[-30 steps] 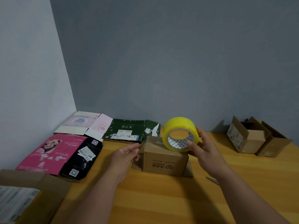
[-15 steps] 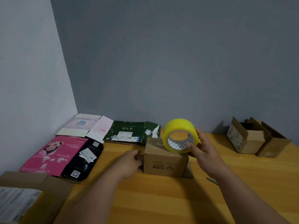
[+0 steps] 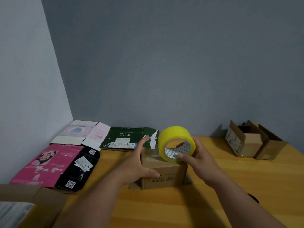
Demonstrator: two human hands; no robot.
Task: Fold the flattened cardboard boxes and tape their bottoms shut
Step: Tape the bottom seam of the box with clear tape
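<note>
A small brown cardboard box (image 3: 166,176) stands upside down on the wooden table (image 3: 164,208), its printed side facing me. My left hand (image 3: 139,163) lies against the box's left side, thumb on the front face and fingers stretched up along the top left edge. My right hand (image 3: 199,157) grips a yellow roll of tape (image 3: 175,142), which rests on edge on top of the box at its right. A stretch of clear tape seems to lie across the box top; I cannot tell for sure.
Flattened boxes lie at the back left: pink (image 3: 44,163), black (image 3: 80,168), green (image 3: 128,139) and pale pastel (image 3: 79,132). Two folded brown boxes (image 3: 250,142) stand at the back right. A larger brown box (image 3: 24,206) fills the near left corner. Grey walls close off left and back.
My left hand has moved from the box's lower left side up onto it, fingers now spread along the top edge. The tape roll and right hand stay on the box top.
</note>
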